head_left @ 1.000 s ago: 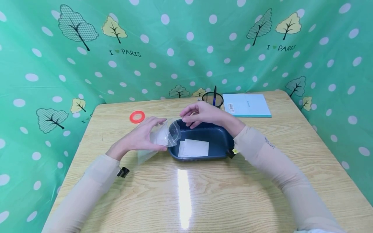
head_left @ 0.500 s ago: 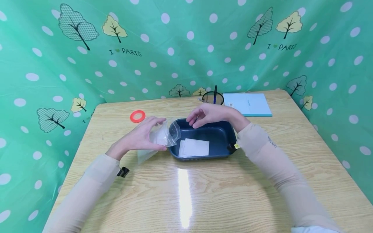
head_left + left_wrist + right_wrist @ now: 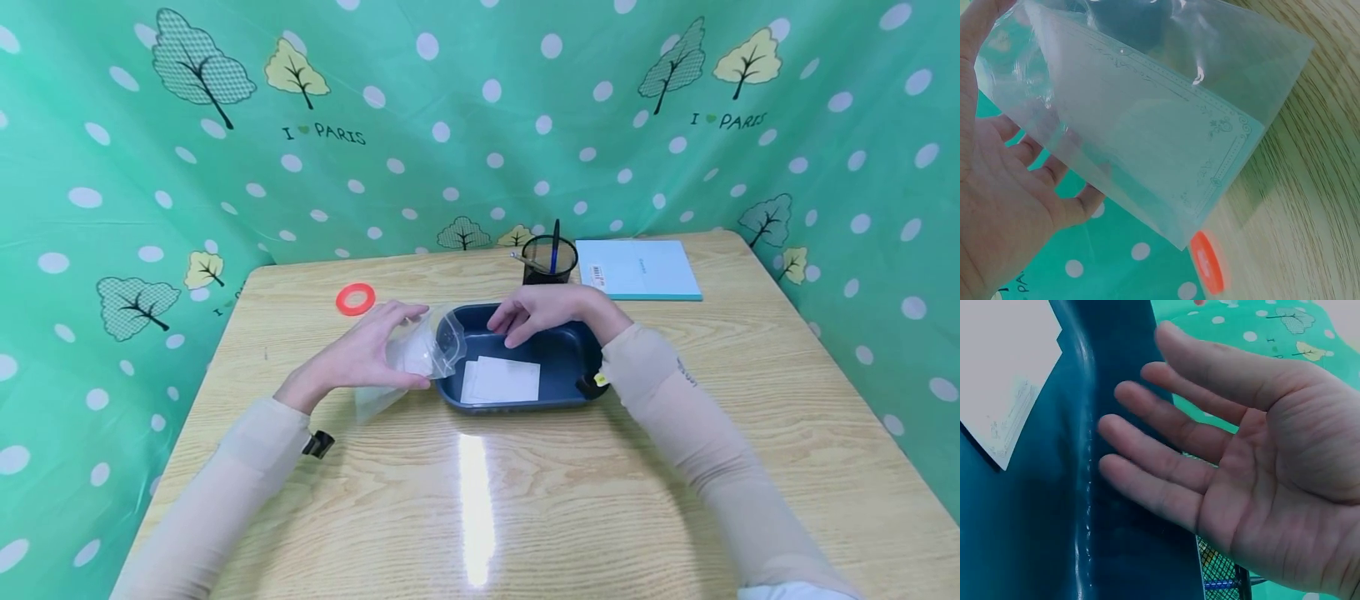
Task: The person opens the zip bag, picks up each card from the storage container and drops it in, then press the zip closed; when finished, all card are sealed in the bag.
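My left hand (image 3: 367,350) grips a clear plastic bag (image 3: 450,337) at the left end of a dark blue tray, the bag's mouth facing the tray. Inside the bag lie white cards with a printed ornamental border (image 3: 1147,125), plain in the left wrist view. Over the back part of the tray (image 3: 566,354) hovers my right hand (image 3: 543,312). Its fingers are loosely bent with nothing between them, as the right wrist view (image 3: 1210,437) confirms. White cards (image 3: 506,380) lie on the tray floor, below and to the left of that hand.
Behind the tray stands a black mesh pen holder (image 3: 547,273) with pens in it. To its right lies a light blue notebook (image 3: 639,270). A red-orange ring (image 3: 356,299) lies at the back left of the wooden table (image 3: 375,517). A green patterned curtain surrounds the table.
My right hand has drawn away from the bag's mouth, moving right and then lower over the tray. The left hand and bag stay in place.
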### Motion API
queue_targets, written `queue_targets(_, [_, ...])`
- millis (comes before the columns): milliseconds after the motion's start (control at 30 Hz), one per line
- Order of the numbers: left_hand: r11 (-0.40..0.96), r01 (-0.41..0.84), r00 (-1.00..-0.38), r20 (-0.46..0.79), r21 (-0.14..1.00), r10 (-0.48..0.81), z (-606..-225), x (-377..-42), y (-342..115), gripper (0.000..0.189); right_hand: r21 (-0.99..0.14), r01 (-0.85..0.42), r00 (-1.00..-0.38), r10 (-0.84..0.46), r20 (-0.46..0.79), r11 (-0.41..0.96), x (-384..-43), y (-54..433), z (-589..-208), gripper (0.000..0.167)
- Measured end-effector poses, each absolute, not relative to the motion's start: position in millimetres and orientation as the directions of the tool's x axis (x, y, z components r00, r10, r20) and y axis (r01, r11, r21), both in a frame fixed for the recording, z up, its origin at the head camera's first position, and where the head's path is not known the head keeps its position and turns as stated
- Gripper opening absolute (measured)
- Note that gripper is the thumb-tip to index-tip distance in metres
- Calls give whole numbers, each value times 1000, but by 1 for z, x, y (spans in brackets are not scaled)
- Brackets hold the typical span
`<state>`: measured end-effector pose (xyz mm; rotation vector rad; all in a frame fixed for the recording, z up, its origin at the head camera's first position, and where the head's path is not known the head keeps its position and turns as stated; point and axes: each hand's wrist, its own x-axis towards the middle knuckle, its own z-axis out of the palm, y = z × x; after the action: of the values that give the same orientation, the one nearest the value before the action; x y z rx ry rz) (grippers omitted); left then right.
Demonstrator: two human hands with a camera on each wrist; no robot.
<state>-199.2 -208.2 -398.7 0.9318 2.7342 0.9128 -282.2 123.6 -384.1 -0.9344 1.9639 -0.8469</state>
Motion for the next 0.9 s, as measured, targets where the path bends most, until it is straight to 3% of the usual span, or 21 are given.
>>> queue_targets(900, [609,528,-796,95,591,598,-405,-200,-209,104,-774,-118,-388,-747,-541,622,-289,121,-415,47])
